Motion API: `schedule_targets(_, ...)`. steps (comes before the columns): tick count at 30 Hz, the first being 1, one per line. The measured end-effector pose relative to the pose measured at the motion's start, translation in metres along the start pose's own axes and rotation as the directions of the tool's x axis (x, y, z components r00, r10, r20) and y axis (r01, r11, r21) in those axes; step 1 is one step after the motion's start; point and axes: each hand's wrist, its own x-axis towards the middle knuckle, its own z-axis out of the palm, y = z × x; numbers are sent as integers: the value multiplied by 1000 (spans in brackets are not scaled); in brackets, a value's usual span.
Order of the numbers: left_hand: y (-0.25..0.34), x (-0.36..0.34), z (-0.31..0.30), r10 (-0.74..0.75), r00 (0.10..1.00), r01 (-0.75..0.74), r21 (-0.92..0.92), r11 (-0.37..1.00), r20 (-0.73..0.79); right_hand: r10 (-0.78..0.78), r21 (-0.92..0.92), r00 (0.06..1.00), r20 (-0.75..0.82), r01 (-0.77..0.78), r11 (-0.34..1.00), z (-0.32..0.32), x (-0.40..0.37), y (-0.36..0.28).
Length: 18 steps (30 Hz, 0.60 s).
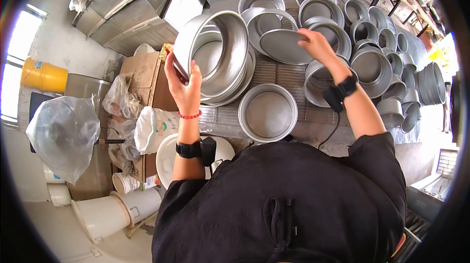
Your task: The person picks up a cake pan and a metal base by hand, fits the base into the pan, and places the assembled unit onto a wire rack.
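My left hand (pixel 184 83) grips the rim of a round metal cake pan (pixel 213 47), tilted on its side above a stack of pans. My right hand (pixel 317 44) holds a flat round metal disc (pixel 284 45), a loose pan base, over the pans further back. A single empty round pan (pixel 268 112) sits upright on the wire rack (pixel 279 74) near the table's front edge, between my two arms.
Many round pans (pixel 372 62) crowd the table to the right and back, some stacked. To the left are a cardboard box (pixel 144 72), plastic bags (pixel 63 131), white buckets (pixel 103 214) and a yellow bucket (pixel 43 74). Steel cabinets (pixel 137 8) stand behind.
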Motion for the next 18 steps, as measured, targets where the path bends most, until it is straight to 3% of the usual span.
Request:
schedule_targets(3, -10, -10, -16, -12, 999, 16, -71, 997, 47, -40, -51, 994, 99, 45, 998, 35, 30, 23)
schedule_targets(7, -11, -21, -30, 3, 998, -3, -7, 1000, 63, -31, -72, 988, 152, 42, 997, 76, 56, 47)
schedule_targets(18, -7, -33, -40, -43, 999, 41, 60, 997, 30, 74, -117, 990, 120, -60, 991, 103, 78, 66)
